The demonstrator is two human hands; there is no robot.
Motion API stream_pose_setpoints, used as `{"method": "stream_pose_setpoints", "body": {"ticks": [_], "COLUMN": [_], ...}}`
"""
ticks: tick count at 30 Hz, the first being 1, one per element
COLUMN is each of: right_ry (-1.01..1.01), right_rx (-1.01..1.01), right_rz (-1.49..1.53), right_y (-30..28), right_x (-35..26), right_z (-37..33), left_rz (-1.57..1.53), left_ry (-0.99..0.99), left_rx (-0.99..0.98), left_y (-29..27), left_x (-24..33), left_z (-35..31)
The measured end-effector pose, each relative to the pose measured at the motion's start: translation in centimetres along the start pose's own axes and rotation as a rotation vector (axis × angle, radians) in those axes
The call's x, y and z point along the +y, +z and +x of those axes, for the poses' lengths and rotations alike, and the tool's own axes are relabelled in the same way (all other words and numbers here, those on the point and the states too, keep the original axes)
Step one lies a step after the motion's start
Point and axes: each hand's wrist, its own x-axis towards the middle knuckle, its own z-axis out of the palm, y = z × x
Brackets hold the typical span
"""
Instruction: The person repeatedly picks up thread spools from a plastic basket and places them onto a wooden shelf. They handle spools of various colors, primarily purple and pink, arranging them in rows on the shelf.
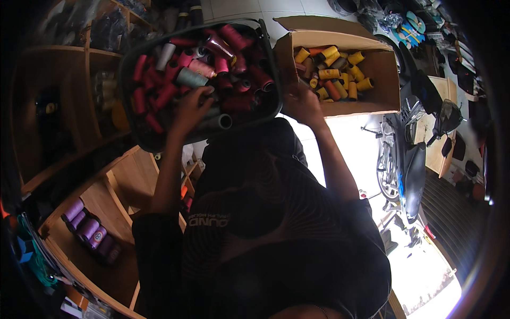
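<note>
A dark tub (139,139) full of thread spools is in front of me at the upper left. Most of its spools are red or pink, such as the pink spool (202,68), with a few grey ones among them. My left hand (192,110) reaches into the tub, fingers bent and apart beside a grey-green thread spool (192,77). Just below those fingers lies a dark spool (217,122) with a hollow end. Between the tub's right rim and a cardboard box (366,108), my right hand (305,102) is closed in shadow; what it holds is hidden.
The box contains yellow, orange and brown spools (340,74). Wooden shelves (114,186) line the left side, with purple spools (90,231) in one compartment. A motorcycle (411,170) stands at the right beside a brightly lit floor. Bagged goods (372,16) are at the far right.
</note>
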Motion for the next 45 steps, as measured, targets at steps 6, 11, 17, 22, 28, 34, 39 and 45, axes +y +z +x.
{"method": "stream_pose_setpoints", "body": {"ticks": [6, 11, 17, 22, 28, 34, 39, 45], "right_ry": [-0.251, -0.14, -0.631, -0.499, -0.081, -0.082, 0.024, 0.116], "right_rx": [0.203, -0.055, -0.119, -0.577, -0.687, -0.722, -0.655, -0.8], "right_rz": [-0.711, -0.405, 0.223, 0.061, -0.095, -0.11, 0.071, 0.003], "right_y": [10.9, 4.9, -18.3, -20.6, -14.1, -12.3, -7.1, -5.4], "right_x": [1.9, -1.9, -11.9, -11.1, -5.0, -3.2, -1.3, 4.8], "right_z": [5.2, 5.4, -4.1, -9.1, -12.0, -9.7, -10.9, -7.2], "left_rz": [0.206, 0.28, -0.303, -0.456, -0.562, -0.744, -0.893, -0.749], "left_ry": [0.009, -0.028, 0.048, 0.373, 0.278, -0.28, -0.71, -0.996], "left_rx": [-0.255, -0.219, -0.383, -0.492, -0.458, -0.158, -0.331, -0.21], "left_y": [7.2, 7.8, -7.7, -17.5, -19.7, -15.3, 1.5, 0.3], "left_x": [-6.1, -4.5, 15.8, 22.9, 21.2, 12.5, -2.3, -2.9], "left_z": [0.0, -0.4, -3.1, -11.6, -13.2, -20.8, -32.9, -27.8]}}
